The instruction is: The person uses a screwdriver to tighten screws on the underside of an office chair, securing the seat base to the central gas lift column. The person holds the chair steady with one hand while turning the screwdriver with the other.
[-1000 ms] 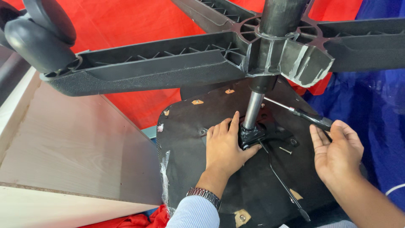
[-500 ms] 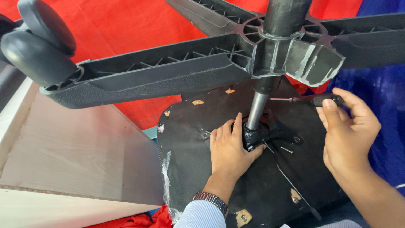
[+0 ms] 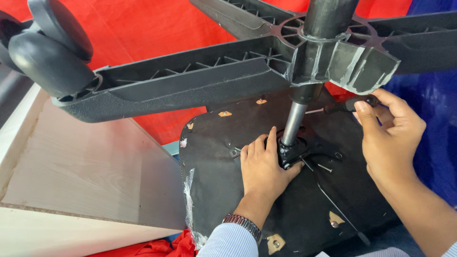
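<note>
While the office chair lies upturned with its seat underside (image 3: 223, 190) facing the camera, the work in hand looks like the fixing of the seat mechanism plate to that black board. Far left: a twin caster wheel (image 3: 45, 52) at the tip of one leg of the five-star base (image 3: 190, 81), above a pale wood-grain panel (image 3: 81, 171); red cloth (image 3: 143, 28) behind. Centre: the left hand (image 3: 262, 171) lies flat on the board, fingers loosely together, thumb side pressed against the black mechanism plate (image 3: 304, 150) where the gas lift column (image 3: 293, 121) enters it; it steadies, grips nothing. A loose screw (image 3: 325, 167) lies just beside the plate. Right: the right hand (image 3: 390, 133) is closed around a black screwdriver handle (image 3: 352, 103), shaft pointing toward the column. Blue cloth (image 3: 438, 114) at far right. Judgement: driving a screw calls for the tip seated square in the screw head, with the plate kept from shifting.
</note>
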